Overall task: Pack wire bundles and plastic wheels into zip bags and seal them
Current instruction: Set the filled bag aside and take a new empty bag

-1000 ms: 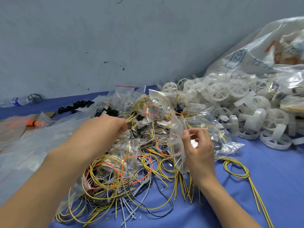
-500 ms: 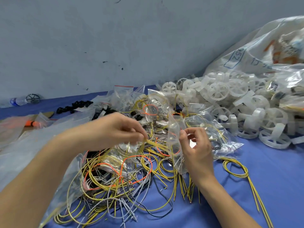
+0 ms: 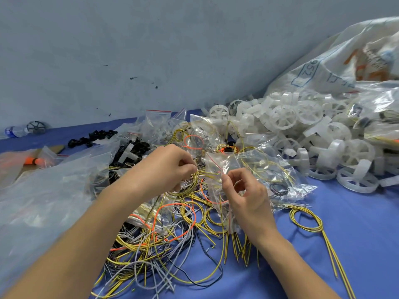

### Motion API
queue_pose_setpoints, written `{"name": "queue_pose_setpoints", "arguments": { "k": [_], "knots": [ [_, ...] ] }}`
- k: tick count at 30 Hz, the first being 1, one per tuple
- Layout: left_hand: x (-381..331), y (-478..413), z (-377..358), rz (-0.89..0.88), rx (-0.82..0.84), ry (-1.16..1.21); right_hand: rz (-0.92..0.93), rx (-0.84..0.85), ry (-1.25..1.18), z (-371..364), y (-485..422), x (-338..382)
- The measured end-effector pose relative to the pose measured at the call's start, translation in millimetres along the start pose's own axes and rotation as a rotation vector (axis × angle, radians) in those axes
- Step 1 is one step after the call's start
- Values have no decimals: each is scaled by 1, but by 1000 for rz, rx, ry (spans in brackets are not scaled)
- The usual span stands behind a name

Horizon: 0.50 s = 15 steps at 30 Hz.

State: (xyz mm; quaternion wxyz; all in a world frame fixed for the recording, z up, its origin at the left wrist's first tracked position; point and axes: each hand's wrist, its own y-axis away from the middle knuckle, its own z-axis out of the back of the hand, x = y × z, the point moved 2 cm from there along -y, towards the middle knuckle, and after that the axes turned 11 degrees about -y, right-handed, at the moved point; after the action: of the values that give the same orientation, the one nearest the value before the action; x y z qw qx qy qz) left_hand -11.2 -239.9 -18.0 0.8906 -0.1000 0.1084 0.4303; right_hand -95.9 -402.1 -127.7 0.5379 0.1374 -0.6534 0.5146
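Rightward went the left hand [image 3: 164, 167], pinching a coil of yellow wires [image 3: 194, 183] at the mouth of the clear red-edged zip bag [image 3: 213, 163] that the right hand [image 3: 246, 193] pinched above the blue worktop [image 3: 356, 223].

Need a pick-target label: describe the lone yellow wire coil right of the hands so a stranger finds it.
From the pile of white plastic wheels on the right, drop to the blue table in front of it. Just right of the right hand lies a yellow wire coil with long tails running toward the viewer. Unlike the tangled wire heap, it lies alone, unbagged.
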Motion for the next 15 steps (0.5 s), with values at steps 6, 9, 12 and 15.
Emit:
{"name": "queue_pose_setpoints", "arguments": {
  "k": [6, 9, 12, 15],
  "knots": [
    [-17, -4, -25, 177, 58, 556, 53, -23, 22, -3, 1, 2],
    [-26, -11, -45, 277, 86, 848, 72, -44, 21, -2, 1, 3],
    [-30, -19, -60, 332, 97, 1176, 74, -49, 15, -1, 2, 4],
    [-37, -25, -76, 348, 131, 1452, 89, -71, 41, -2, 2, 3]
  ]
}}
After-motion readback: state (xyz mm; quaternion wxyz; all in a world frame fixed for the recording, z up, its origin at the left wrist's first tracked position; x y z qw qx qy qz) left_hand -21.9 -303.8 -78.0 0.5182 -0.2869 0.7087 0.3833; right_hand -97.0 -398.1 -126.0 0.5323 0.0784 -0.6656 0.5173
